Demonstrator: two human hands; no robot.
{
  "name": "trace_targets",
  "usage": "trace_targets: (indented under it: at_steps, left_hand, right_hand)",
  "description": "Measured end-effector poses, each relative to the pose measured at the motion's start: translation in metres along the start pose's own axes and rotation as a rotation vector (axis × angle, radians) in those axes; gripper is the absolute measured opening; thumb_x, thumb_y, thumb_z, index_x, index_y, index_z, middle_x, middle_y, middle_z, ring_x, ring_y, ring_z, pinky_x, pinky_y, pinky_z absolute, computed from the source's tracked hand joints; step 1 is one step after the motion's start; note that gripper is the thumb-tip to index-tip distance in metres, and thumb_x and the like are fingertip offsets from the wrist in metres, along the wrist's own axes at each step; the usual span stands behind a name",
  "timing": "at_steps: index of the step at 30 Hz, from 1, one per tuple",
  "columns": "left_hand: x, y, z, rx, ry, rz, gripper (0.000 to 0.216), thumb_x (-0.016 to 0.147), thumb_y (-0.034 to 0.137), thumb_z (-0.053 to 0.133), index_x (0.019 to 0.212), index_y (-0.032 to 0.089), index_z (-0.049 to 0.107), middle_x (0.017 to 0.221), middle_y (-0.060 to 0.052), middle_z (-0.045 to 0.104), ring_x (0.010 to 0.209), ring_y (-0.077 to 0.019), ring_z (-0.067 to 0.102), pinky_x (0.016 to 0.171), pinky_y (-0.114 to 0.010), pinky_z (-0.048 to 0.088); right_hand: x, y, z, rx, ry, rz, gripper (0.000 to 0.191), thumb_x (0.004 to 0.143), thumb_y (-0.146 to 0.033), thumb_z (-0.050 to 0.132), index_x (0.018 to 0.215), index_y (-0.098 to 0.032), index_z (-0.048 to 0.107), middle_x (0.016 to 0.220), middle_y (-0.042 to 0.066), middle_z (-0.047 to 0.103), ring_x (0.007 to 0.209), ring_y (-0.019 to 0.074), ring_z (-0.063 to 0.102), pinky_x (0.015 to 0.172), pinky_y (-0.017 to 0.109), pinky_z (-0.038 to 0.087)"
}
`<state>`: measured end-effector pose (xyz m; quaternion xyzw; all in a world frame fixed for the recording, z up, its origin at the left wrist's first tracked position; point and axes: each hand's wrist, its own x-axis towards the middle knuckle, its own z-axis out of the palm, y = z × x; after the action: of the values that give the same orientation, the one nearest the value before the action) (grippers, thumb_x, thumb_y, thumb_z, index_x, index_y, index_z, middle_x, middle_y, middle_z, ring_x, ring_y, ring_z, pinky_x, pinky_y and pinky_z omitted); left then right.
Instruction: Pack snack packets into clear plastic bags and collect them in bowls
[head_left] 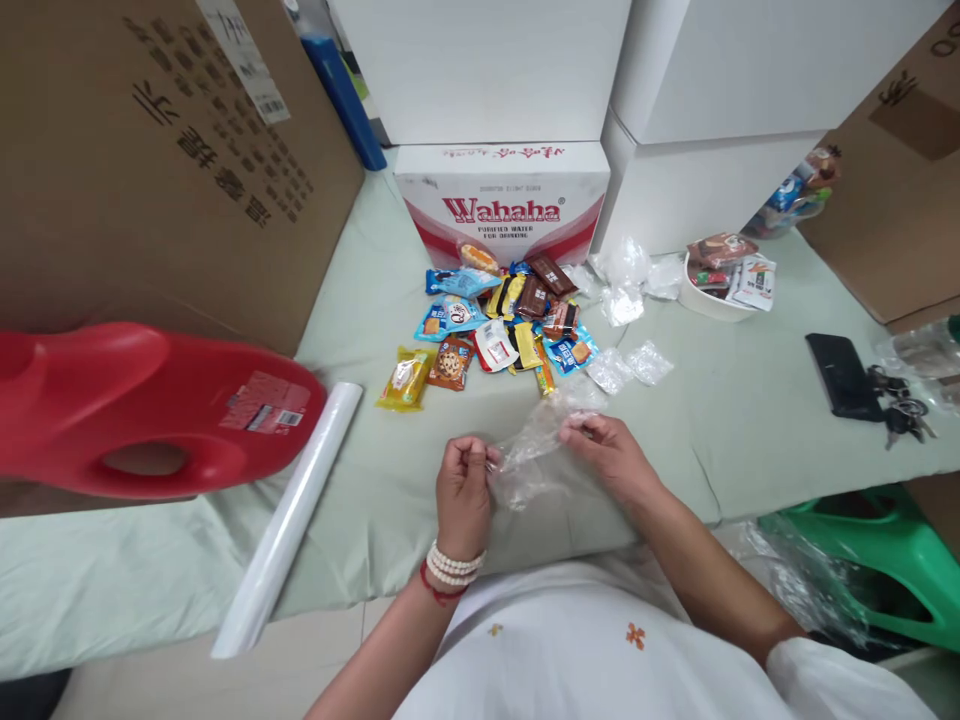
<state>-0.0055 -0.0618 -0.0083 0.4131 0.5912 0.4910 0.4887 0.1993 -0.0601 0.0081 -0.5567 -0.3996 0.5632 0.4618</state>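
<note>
Near the table's front edge, my left hand (465, 485) pinches one side of a clear plastic bag (525, 460). My right hand (607, 450) is closed on the bag's other side, so it stretches between the two. Just beyond lies a pile of wrapped snacks: a yellow packet (407, 378), a brown cookie packet (451, 362), a red and white packet (495, 345), blue packets (450, 318) and dark brown packets (534, 298). Crumpled clear bags (624, 275) and small folded clear packets (649, 362) lie to the right of the pile.
Behind the snacks stands a Wahaha water box (502, 205). A white bowl (716, 302) holding packets is at right, with a black phone (844, 375) and keys (906, 408) farther over. At left are a red plastic stool (202, 400) and a white roll (292, 520).
</note>
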Motion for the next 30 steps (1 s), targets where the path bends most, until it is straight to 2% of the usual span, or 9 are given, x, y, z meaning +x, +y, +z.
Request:
trace_targets:
  at_steps: [5,9,11,12,15,17,22,26,30]
  left_hand:
    - [0.005,0.010,0.000,-0.289,-0.035,-0.234,0.047,0.081,0.063,0.073,0.091,0.023,0.050,0.090,-0.001,0.070,0.077,-0.0151,0.067,0.073,-0.028,0.053]
    - [0.002,0.023,0.006,-0.372,-0.146,-0.329,0.057,0.079,0.072,0.069,0.105,0.025,0.051,0.104,-0.006,0.071,0.089,-0.0206,0.071,0.076,-0.034,0.057]
    - [0.000,0.027,0.008,-0.262,-0.211,-0.284,0.063,0.075,0.070,0.075,0.113,0.024,0.056,0.112,-0.009,0.069,0.092,-0.0214,0.069,0.074,-0.032,0.056]
    - [-0.001,0.028,0.009,-0.175,-0.245,-0.241,0.061,0.072,0.066,0.079,0.110,0.023,0.060,0.110,-0.009,0.069,0.091,-0.0206,0.067,0.073,-0.030,0.054]
    - [-0.004,0.029,0.012,0.032,-0.320,-0.131,0.043,0.077,0.060,0.078,0.083,0.019,0.066,0.079,-0.002,0.063,0.071,-0.0148,0.054,0.063,-0.024,0.043]
    - [-0.006,0.029,0.014,0.050,-0.307,-0.102,0.047,0.084,0.064,0.068,0.074,0.019,0.062,0.065,0.002,0.052,0.062,-0.0127,0.043,0.058,-0.024,0.036]
    - [-0.011,0.026,0.018,-0.004,-0.217,-0.080,0.051,0.088,0.069,0.061,0.074,0.020,0.060,0.065,0.003,0.047,0.062,-0.0133,0.038,0.058,-0.025,0.033]
    - [-0.010,0.025,0.020,0.016,-0.165,-0.013,0.052,0.091,0.070,0.056,0.075,0.021,0.059,0.066,0.002,0.048,0.064,-0.0142,0.041,0.059,-0.025,0.036]
    - [-0.008,0.025,0.018,0.053,-0.097,0.023,0.051,0.093,0.069,0.054,0.077,0.022,0.059,0.067,0.002,0.051,0.062,-0.0140,0.043,0.058,-0.025,0.038]
  right_hand:
    - [-0.010,-0.014,-0.012,-0.026,-0.047,-0.052,0.037,0.081,-0.058,0.078,0.083,-0.022,0.072,0.088,0.002,0.063,0.085,0.0180,0.056,0.079,0.029,0.046]
    - [-0.009,-0.016,-0.003,-0.041,-0.065,-0.032,0.041,0.081,-0.061,0.076,0.080,-0.021,0.069,0.080,0.001,0.061,0.075,0.0157,0.054,0.073,0.028,0.045]
    - [-0.006,-0.017,0.001,-0.037,-0.069,-0.007,0.043,0.081,-0.062,0.076,0.079,-0.020,0.068,0.075,0.000,0.060,0.069,0.0144,0.052,0.068,0.028,0.044]
    - [-0.005,-0.017,0.003,-0.032,-0.070,0.004,0.044,0.080,-0.063,0.077,0.079,-0.020,0.068,0.073,-0.001,0.059,0.066,0.0138,0.052,0.065,0.027,0.043]
    - [0.000,-0.018,0.006,-0.013,-0.087,0.026,0.044,0.075,-0.060,0.082,0.074,-0.020,0.064,0.065,-0.004,0.053,0.058,0.0112,0.046,0.056,0.025,0.039]
    - [0.003,-0.019,0.006,0.024,-0.093,0.041,0.045,0.071,-0.059,0.086,0.072,-0.020,0.062,0.062,-0.005,0.048,0.056,0.0102,0.042,0.051,0.024,0.037]
    - [0.004,-0.020,0.004,0.102,-0.095,0.104,0.049,0.065,-0.061,0.088,0.072,-0.020,0.062,0.065,-0.005,0.048,0.055,0.0092,0.037,0.046,0.022,0.035]
    - [0.001,-0.017,0.003,0.135,-0.098,0.094,0.047,0.071,-0.062,0.085,0.073,-0.021,0.061,0.066,-0.005,0.046,0.056,0.0095,0.037,0.049,0.023,0.037]
    - [-0.006,-0.018,-0.003,0.146,-0.086,-0.027,0.040,0.079,-0.056,0.081,0.075,-0.021,0.062,0.081,0.000,0.058,0.075,0.0141,0.053,0.069,0.026,0.048]
